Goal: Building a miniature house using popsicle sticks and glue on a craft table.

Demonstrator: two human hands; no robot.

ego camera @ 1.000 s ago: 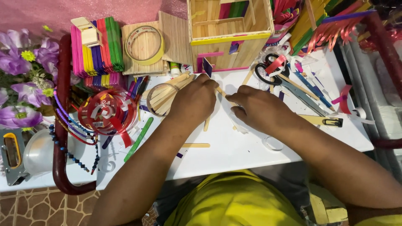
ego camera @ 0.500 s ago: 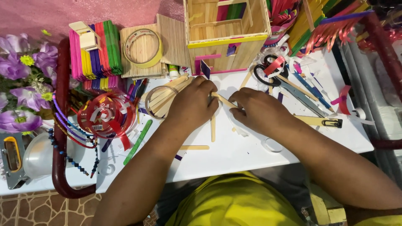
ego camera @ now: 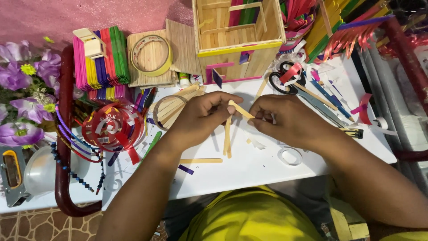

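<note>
Two hands: I see both over the white worktop (ego camera: pixel 267 167)
Left hand (ego camera: pixel 203 118): grip pinched on plain wooden sticks (ego camera: pixel 228 134) — one hangs down
Right hand (ego camera: pixel 285 118): fingers closed on the slanted stick's end
Nearby: scissors (ego camera: pixel 290 82) — behind the right hand

A white bench (ego camera: pixel 267 169) carries the clutter: a small house of plain wooden sticks (ego camera: pixel 238 38) at the back, a stack of coloured sticks (ego camera: pixel 100 60) and a roll of yellow tape (ego camera: pixel 151 56) to its left. Black-handled scissors (ego camera: pixel 303 91) lie to the right, a red ribbon spool (ego camera: pixel 111 127) to the left. A single loose stick (ego camera: pixel 200 160) and a clear tape ring (ego camera: pixel 290 156) rest near the front edge.
</note>
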